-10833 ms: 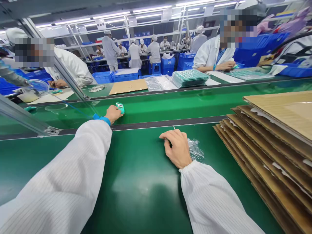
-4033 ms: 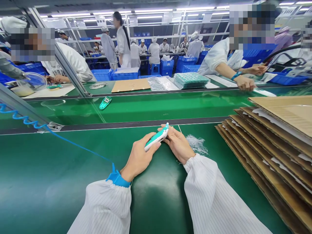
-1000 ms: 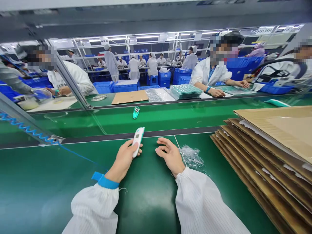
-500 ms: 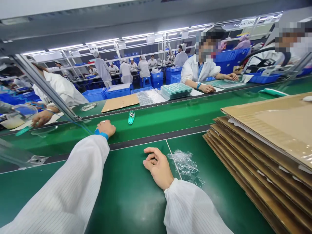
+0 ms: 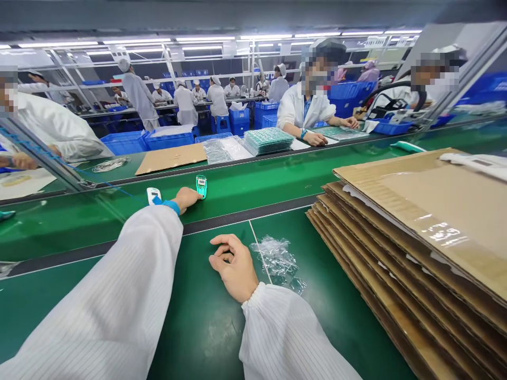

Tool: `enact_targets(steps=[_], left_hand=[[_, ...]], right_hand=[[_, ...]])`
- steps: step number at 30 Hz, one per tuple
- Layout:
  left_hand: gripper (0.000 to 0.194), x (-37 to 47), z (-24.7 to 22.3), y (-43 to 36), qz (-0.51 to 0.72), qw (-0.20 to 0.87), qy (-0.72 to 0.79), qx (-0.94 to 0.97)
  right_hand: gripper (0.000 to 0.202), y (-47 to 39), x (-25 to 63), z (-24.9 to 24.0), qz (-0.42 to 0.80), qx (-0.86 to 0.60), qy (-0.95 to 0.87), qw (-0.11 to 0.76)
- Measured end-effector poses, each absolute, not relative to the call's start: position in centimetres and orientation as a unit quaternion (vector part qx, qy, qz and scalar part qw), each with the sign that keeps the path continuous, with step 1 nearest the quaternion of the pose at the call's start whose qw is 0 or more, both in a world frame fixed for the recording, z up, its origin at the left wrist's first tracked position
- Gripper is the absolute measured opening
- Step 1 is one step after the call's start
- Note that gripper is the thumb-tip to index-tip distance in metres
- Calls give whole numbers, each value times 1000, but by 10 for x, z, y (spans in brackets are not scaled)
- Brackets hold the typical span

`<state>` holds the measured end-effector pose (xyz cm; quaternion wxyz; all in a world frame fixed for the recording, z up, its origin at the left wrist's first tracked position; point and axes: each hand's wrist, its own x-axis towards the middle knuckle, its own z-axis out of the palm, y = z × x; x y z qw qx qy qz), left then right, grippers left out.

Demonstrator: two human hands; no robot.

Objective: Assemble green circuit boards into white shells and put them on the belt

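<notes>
My left hand (image 5: 187,200) reaches over the green belt (image 5: 253,184), its fingers closed at the lower end of a small green device (image 5: 202,183) with a little screen. Just behind that wrist, a white device (image 5: 153,195) with a dark display lies on the belt. Over the near green table, my right hand (image 5: 236,268) is loosely curled, thumb and fingers apart, holding nothing. Beside it on the right is a pile of crumpled clear plastic pieces (image 5: 277,257).
Stacked cardboard sheets (image 5: 396,195) fill the right, a white device (image 5: 481,162) on top. Another green piece (image 5: 407,146) lies farther along the belt. Across it, a person's hands (image 5: 316,139) rest near stacked green panels (image 5: 269,140). A metal post (image 5: 43,153) stands left.
My left hand has moved right to the green device, and the white device is now uncovered behind it. The view has turned and levelled. My right hand keeps its curled pose.
</notes>
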<state>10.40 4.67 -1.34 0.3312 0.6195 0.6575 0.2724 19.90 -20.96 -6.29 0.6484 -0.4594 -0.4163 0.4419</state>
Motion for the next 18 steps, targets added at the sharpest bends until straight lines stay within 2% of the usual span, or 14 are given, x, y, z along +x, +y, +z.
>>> enact_targets(steps=[3,6,12,15,18], left_hand=[[20,95,-1,24,282,416,636,585],[13,85,9,-10,315,489,594,555],[18,53,21,-102,377,545,522,537],[19,34,14,-144,387,562,488,544],[34,23,-3,-173,377,572,470,557]], right_hand=[[26,-209,199,-63,441,-455,-416,652],[25,-207,199,-64,437,-454,-422,652],[20,-206,205,-63,372,-473,-460,653],[35,-204,209,-63,369,-489,-437,659],[47,-201,213,-64,404,-479,-400,669]])
